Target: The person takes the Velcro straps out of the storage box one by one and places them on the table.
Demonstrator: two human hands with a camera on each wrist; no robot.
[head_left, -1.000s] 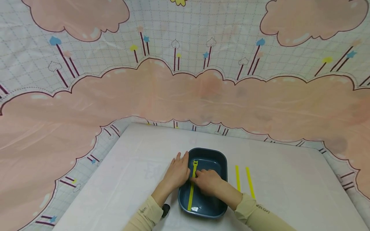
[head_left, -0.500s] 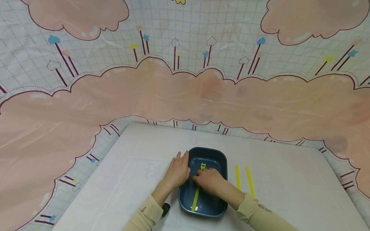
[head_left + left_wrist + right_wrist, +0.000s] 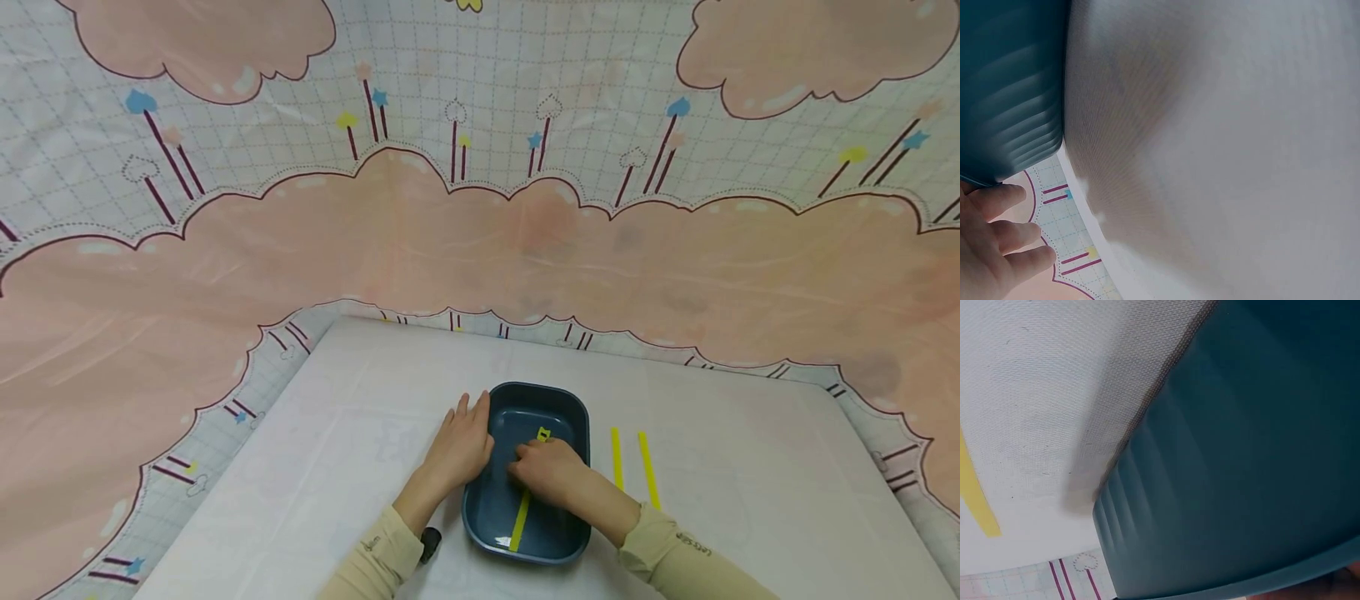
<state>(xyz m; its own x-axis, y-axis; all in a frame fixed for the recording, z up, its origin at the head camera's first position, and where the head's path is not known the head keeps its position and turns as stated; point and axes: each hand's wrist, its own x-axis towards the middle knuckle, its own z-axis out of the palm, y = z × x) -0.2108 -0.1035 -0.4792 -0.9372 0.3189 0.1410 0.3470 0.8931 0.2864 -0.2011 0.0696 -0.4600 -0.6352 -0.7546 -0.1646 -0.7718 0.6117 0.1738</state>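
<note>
A dark blue rectangular tray [image 3: 491,533] with rounded corners stands on the white table. Inside it lies a yellow flat strap [image 3: 519,521] with a slotted head, slanting across the bottom. My right hand [image 3: 553,468] reaches in over the right rim, fingers curled at the strap's upper part; its fingertips and that stretch of strap are hidden. My left hand [image 3: 459,442] rests against the tray's left rim, fingers mostly straight. In the left wrist view, several fingers [image 3: 1013,234] extend past the tray's edge. The right wrist view is mostly the tray's outer wall [image 3: 1210,475].
Two more yellow strips [image 3: 617,458] lie to the right of the tray, partly behind the right forearm. A small black object [image 3: 430,544] sits beside the left sleeve. A patterned cloth [image 3: 465,250] with clouds hangs behind the table [image 3: 360,375].
My right hand and the yellow strap have shifted rightward from the tray's left side to its middle, and the strap now slants more. The left hand and tray have stayed put.
</note>
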